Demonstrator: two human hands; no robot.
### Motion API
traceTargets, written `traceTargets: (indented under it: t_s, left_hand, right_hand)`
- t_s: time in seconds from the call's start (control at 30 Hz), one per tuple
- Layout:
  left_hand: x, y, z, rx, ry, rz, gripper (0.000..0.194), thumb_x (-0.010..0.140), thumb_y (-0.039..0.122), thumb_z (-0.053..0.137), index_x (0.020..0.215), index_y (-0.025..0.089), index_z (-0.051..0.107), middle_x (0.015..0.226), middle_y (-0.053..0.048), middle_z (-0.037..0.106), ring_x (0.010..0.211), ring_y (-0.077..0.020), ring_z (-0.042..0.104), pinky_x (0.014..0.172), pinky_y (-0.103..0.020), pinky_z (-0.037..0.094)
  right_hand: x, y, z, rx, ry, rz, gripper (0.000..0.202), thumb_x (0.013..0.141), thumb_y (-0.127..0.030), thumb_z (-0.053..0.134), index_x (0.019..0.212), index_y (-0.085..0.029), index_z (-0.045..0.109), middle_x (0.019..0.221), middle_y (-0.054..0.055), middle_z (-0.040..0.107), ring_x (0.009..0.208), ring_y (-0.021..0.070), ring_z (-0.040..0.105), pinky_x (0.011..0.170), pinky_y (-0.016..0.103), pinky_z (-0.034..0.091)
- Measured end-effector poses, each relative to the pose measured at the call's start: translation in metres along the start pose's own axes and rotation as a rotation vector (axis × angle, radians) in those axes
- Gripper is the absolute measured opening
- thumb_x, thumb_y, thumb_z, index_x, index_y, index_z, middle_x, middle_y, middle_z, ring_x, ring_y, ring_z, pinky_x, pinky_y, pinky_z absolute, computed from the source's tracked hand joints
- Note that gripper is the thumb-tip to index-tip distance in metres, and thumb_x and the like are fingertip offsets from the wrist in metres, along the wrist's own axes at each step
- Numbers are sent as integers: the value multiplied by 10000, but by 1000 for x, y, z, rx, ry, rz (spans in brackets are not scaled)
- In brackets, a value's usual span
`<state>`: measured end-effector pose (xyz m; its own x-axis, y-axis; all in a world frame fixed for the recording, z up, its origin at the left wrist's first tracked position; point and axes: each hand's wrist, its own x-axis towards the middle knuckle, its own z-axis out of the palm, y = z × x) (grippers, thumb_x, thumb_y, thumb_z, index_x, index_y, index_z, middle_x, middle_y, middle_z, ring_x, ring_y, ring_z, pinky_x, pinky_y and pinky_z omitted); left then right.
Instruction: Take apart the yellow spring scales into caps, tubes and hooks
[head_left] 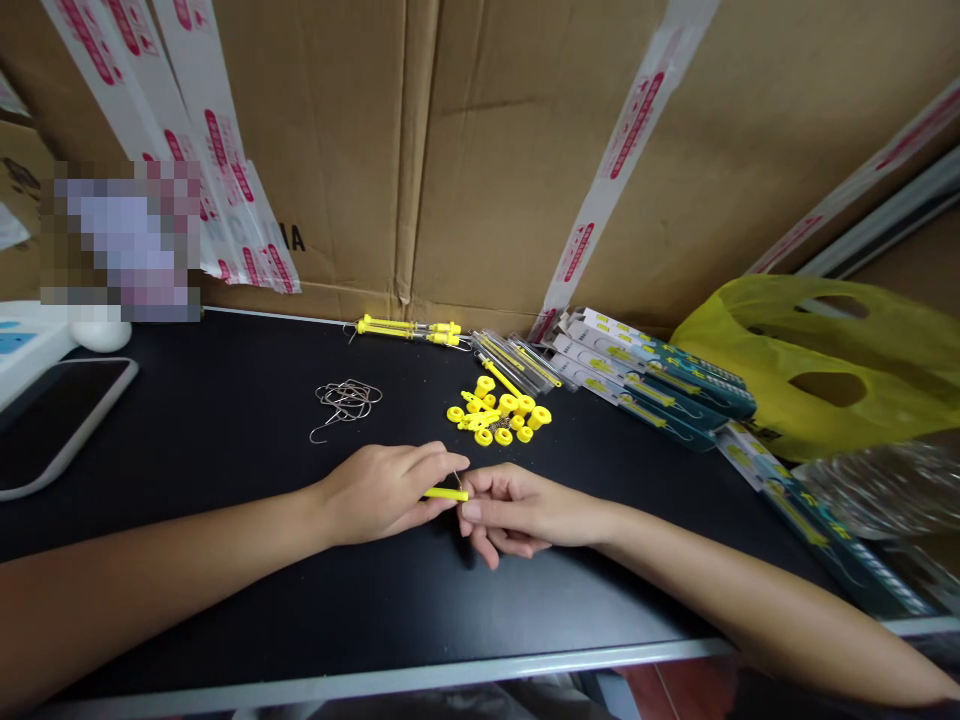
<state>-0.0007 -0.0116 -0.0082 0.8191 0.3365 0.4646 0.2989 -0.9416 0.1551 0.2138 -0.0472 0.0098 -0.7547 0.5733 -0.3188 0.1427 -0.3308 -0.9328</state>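
My left hand [397, 492] grips a thin yellow plastic rod [445, 493], its far part hidden under the palm and fingers. At the rod's right end my right hand [517, 510] pinches with thumb and forefinger. A short piece of thin metal wire [458, 480] shows between the two hands at that end; whether it is joined to the rod I cannot tell. Just beyond my hands lies a heap of small yellow plastic parts [504, 412], with caps, rings and a dark spring among them. Several bent metal hooks [349, 398] lie tangled to the left of the heap.
At the back lie yellow-ended spring scales [409, 330] and clear tubes [517, 360]. Printed boxes [645, 375] and a yellow plastic bag [817, 360] occupy the right. A phone [64, 425] rests at left. Tall cardboard [480, 150] stands behind the black table [247, 620].
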Motion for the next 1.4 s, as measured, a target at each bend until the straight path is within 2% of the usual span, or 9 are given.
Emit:
traceTargets:
  t_s: [0.1, 0.27, 0.37, 0.7, 0.87, 1.07, 1.17, 1.4]
  left_hand:
    - [0, 0, -1, -9, -34, -18, 261, 938, 319, 401, 1156, 178, 434, 939, -25, 625, 793, -148, 653, 643, -229, 486]
    - [2, 2, -3, -25, -136, -84, 490, 886, 320, 483, 1317, 169, 306, 927, -15, 650, 767, -151, 660, 627, -224, 479]
    - [3, 2, -2, 1, -175, -78, 424, 889, 316, 483, 1275, 190, 359, 960, -25, 663, 812, -168, 666, 637, -230, 480]
    - [5, 6, -1, 115, -176, -15, 305, 947, 307, 352, 1202, 142, 379, 777, -39, 678, 651, -188, 667, 538, -245, 477]
    - [4, 8, 0, 154, -186, -32, 336, 962, 314, 299, 1248, 145, 355, 747, -37, 684, 618, -173, 664, 520, -218, 465]
    - [0, 4, 2, 211, -139, -10, 465, 954, 368, 323, 1370, 169, 265, 643, 21, 651, 515, -149, 620, 460, -208, 408]
    - [0, 2, 2, 211, -136, 8, 443, 955, 370, 327, 1360, 193, 295, 630, 32, 647, 495, -141, 610, 457, -205, 394]
    - [2, 3, 0, 96, -133, -80, 383, 951, 325, 336, 1301, 171, 334, 702, 21, 676, 582, -146, 652, 492, -206, 423]
  right_hand:
    - [0, 2, 2, -54, 35, -26, 313, 876, -424, 539, 787, -125, 509, 572, -16, 597, 327, 8, 360, 304, 114, 241]
    - [-2, 0, 6, -158, 53, -44, 318, 876, -414, 548, 772, -115, 527, 563, -30, 569, 345, 4, 373, 329, 114, 272]
    - [-2, 0, 7, -179, 68, -40, 326, 874, -424, 549, 773, -115, 527, 558, -37, 553, 347, 5, 371, 328, 114, 273]
    - [-1, 5, 8, -233, 104, -57, 325, 890, -440, 515, 791, -132, 494, 560, -53, 521, 341, 6, 363, 315, 111, 278]
    - [-1, 6, 7, -247, 112, -56, 337, 890, -455, 508, 783, -136, 486, 555, -55, 515, 342, 8, 364, 314, 111, 279]
    - [-1, 4, 7, -255, 112, -40, 344, 885, -451, 519, 796, -119, 530, 536, -54, 520, 332, 7, 363, 311, 111, 278]
    - [-1, 6, 8, -246, 125, -40, 360, 881, -455, 527, 802, -106, 564, 534, -50, 523, 330, 6, 365, 312, 111, 281]
    - [-1, 11, 11, -234, 173, -77, 448, 915, -481, 450, 794, -90, 632, 549, -27, 545, 325, 0, 361, 310, 112, 261]
